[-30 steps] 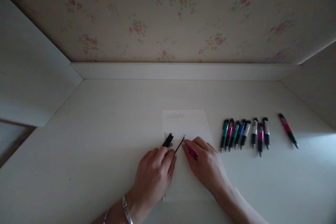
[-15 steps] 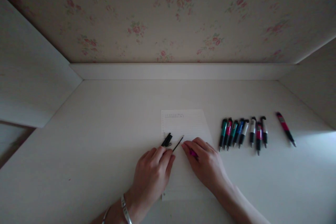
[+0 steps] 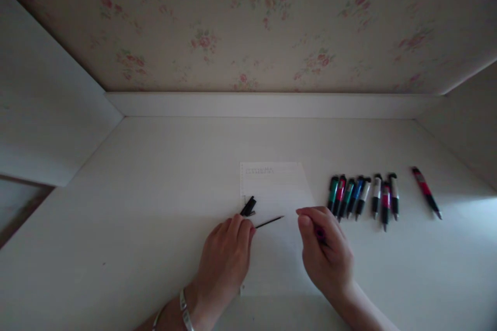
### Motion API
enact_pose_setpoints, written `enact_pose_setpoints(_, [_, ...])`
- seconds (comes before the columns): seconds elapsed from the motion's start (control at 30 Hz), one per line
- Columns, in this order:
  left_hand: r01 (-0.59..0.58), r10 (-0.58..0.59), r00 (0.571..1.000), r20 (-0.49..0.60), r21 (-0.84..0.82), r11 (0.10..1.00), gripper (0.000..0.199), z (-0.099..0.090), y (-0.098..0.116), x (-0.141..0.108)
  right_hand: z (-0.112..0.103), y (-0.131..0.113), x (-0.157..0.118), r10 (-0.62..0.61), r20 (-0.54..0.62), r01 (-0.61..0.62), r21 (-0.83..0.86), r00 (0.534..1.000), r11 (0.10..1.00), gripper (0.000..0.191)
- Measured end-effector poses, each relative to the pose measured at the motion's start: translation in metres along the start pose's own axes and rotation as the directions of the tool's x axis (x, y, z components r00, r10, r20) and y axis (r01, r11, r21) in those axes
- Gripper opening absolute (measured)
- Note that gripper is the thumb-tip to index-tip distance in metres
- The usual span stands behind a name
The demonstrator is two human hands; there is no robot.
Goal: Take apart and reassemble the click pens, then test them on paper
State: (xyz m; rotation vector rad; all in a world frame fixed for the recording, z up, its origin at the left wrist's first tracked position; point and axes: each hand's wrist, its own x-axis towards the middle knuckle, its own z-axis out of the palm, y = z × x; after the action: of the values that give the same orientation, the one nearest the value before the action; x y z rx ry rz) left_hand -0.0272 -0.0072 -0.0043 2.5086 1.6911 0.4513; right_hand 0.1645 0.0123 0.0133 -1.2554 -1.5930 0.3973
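Observation:
My left hand (image 3: 225, 254) rests over the left edge of a lined sheet of paper (image 3: 274, 269), thumb and fingers pinched on a thin dark pen refill (image 3: 271, 221) that points right. A black pen part with a clip (image 3: 249, 206) shows just beyond its knuckles; whether the hand touches it, I cannot tell. At the right edge of the paper my right hand (image 3: 329, 251) is curled closed around a magenta pen barrel (image 3: 320, 234), whose end shows between thumb and fingers. The rest of the barrel is hidden in the palm.
Several pens, among them a green pen (image 3: 333, 192), a blue pen (image 3: 354, 196) and a white pen (image 3: 376, 194), lie in a row right of the paper. A red and black pen (image 3: 426, 192) lies apart, farther right. Behind the white desk (image 3: 174, 165) stands a floral wall.
My right hand has moved right, away from the refill, and turned so that the barrel's end shows. The refill in my left hand has swung down toward level.

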Motion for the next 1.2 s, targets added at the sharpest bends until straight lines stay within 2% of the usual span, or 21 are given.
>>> enact_pose_setpoints(0.07, [-0.008, 0.008, 1.0, 0.021, -0.009, 1.0, 0.004, -0.002, 0.0, 0.0, -0.002, -0.002, -0.001, 0.001, -0.023, -0.001, 0.011, 1.0, 1.0, 0.011])
enact_pose_setpoints(0.17, [-0.038, 0.038, 0.999, 0.026, -0.017, 0.999, 0.003, -0.005, 0.001, -0.001, -0.001, -0.001, -0.003, 0.025, 0.012, -0.026, 0.02, 1.0, 0.999, 0.011])
enact_pose_setpoints(0.3, [-0.076, 0.077, 0.997, 0.025, -0.025, 0.997, 0.013, -0.007, 0.002, -0.002, 0.001, 0.001, -0.005, 0.062, 0.045, -0.063, 0.027, 0.997, 0.998, 0.011])
enact_pose_setpoints(0.47, [-0.06, 0.061, 0.997, 0.045, -0.023, 0.998, 0.016, -0.004, 0.002, -0.001, -0.001, 0.0, -0.005, 0.061, 0.085, -0.064, 0.036, 0.995, 0.997, 0.012])
enact_pose_setpoints(0.6, [-0.012, 0.012, 1.0, 0.001, -0.086, 0.996, 0.016, -0.001, 0.0, -0.002, -0.003, 0.0, -0.013, 0.067, 0.011, -0.068, 0.14, 0.998, 0.988, 0.012])
enact_pose_setpoints(0.7, [0.023, -0.045, 0.996, -0.082, -0.249, 0.968, 0.014, -0.004, -0.002, -0.001, -0.005, 0.0, -0.019, 0.108, -0.075, -0.09, 0.206, 0.991, 0.974, 0.013])
enact_pose_setpoints(0.77, [0.06, -0.12, 0.987, -0.103, -0.459, 0.887, 0.017, -0.01, -0.003, 0.001, -0.005, -0.003, -0.019, 0.135, -0.068, -0.121, 0.18, 0.989, 0.976, 0.013])
enact_pose_setpoints(0.83, [0.122, -0.213, 0.976, -0.053, -0.678, 0.725, 0.021, -0.017, -0.003, 0.004, -0.004, -0.007, -0.016, 0.156, -0.022, -0.152, 0.133, 0.988, 0.98, 0.01])
enact_pose_setpoints(0.9, [0.22, -0.312, 0.949, 0.052, -0.818, 0.532, 0.021, -0.024, -0.003, 0.006, -0.001, -0.011, -0.011, 0.184, 0.027, -0.186, 0.118, 0.983, 0.975, 0.007])
enact_pose_setpoints(0.97, [0.313, -0.393, 0.904, 0.169, -0.888, 0.338, 0.022, -0.027, -0.003, 0.008, 0.002, -0.014, -0.008, 0.236, 0.1, -0.247, 0.118, 0.967, 0.962, 0.003])
enact_pose_setpoints(1.03, [0.35, -0.444, 0.862, 0.244, -0.92, 0.174, 0.025, -0.026, -0.003, 0.009, 0.005, -0.015, -0.006, 0.298, 0.197, -0.324, 0.117, 0.934, 0.939, 0.004])
enact_pose_setpoints(1.1, [0.345, -0.463, 0.839, 0.286, -0.938, 0.045, 0.025, -0.024, -0.003, 0.01, 0.007, -0.014, -0.007, 0.348, 0.284, -0.393, 0.117, 0.893, 0.912, 0.005])
enact_pose_setpoints(1.2, [0.319, -0.456, 0.827, 0.33, -0.942, -0.103, 0.025, -0.021, -0.001, 0.011, 0.008, -0.012, -0.009, 0.384, 0.357, -0.452, 0.13, 0.852, 0.882, 0.008])
